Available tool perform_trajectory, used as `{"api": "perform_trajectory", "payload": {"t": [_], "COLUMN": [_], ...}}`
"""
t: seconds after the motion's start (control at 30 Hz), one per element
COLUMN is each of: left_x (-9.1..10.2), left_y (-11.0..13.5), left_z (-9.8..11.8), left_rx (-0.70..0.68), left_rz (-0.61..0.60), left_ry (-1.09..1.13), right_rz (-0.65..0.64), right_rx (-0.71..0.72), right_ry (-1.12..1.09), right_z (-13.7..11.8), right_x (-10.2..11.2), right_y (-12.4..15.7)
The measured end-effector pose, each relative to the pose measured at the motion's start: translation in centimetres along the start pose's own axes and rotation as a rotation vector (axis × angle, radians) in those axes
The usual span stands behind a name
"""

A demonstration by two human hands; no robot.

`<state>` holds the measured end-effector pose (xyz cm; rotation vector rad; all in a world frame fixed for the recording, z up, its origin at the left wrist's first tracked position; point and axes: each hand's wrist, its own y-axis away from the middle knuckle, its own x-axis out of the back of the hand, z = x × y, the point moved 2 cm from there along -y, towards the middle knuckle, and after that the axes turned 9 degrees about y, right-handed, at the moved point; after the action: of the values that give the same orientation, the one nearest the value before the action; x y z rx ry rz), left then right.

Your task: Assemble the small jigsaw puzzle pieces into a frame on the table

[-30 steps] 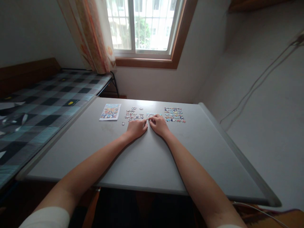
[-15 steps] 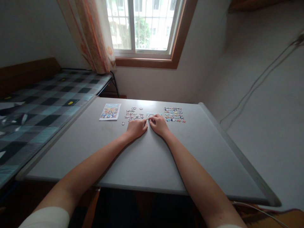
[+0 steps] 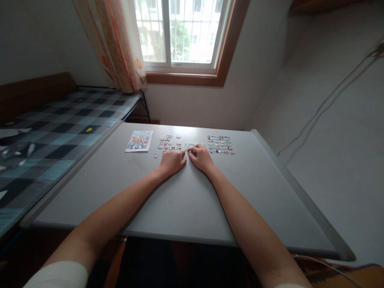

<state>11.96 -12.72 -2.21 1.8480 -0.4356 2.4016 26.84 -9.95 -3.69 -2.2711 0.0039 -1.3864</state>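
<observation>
Both my hands rest on the grey table (image 3: 186,200), fingertips meeting at a small joined strip of puzzle pieces (image 3: 191,145). My left hand (image 3: 173,161) lies curled beside my right hand (image 3: 201,157), whose fingers pinch at the strip's near edge. Whether a piece sits between the fingers is too small to tell. Loose puzzle pieces (image 3: 168,145) lie scattered just beyond my left hand. A denser patch of colourful pieces (image 3: 220,144) lies to the right of my right hand.
A printed reference picture (image 3: 139,141) lies at the table's far left. A bed with a checked cover (image 3: 45,136) runs along the left side. Window (image 3: 180,32) and curtain (image 3: 114,44) stand behind; a cable (image 3: 324,104) hangs on the right wall.
</observation>
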Motion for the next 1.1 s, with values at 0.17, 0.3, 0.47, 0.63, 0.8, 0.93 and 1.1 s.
{"api": "perform_trajectory", "payload": {"t": [0.17,0.3,0.47,0.63,0.8,0.93,1.1], "left_x": [0.08,0.04,-0.01,0.13,0.15,0.11,0.13], "left_y": [0.02,0.03,0.01,0.02,0.03,0.02,0.04], "left_z": [0.01,0.01,-0.03,-0.07,0.00,0.06,0.04], "left_rx": [0.009,0.009,0.004,-0.014,-0.010,0.016,0.005], "left_rz": [-0.010,-0.009,-0.006,0.004,0.001,-0.007,-0.008], "left_ry": [0.004,0.003,0.002,-0.001,0.010,0.011,0.004], "right_rz": [0.007,0.010,0.001,0.006,-0.003,0.001,0.005], "right_rx": [0.006,0.006,0.003,0.005,0.000,-0.002,-0.002], "right_ry": [-0.003,-0.005,-0.008,-0.015,-0.007,-0.013,-0.018], "right_z": [0.05,0.08,0.15,0.12,0.02,0.04,0.07], "right_x": [-0.07,-0.10,-0.18,-0.14,-0.03,-0.04,-0.06], "right_y": [0.00,-0.01,-0.03,-0.01,-0.01,-0.02,-0.01]}}
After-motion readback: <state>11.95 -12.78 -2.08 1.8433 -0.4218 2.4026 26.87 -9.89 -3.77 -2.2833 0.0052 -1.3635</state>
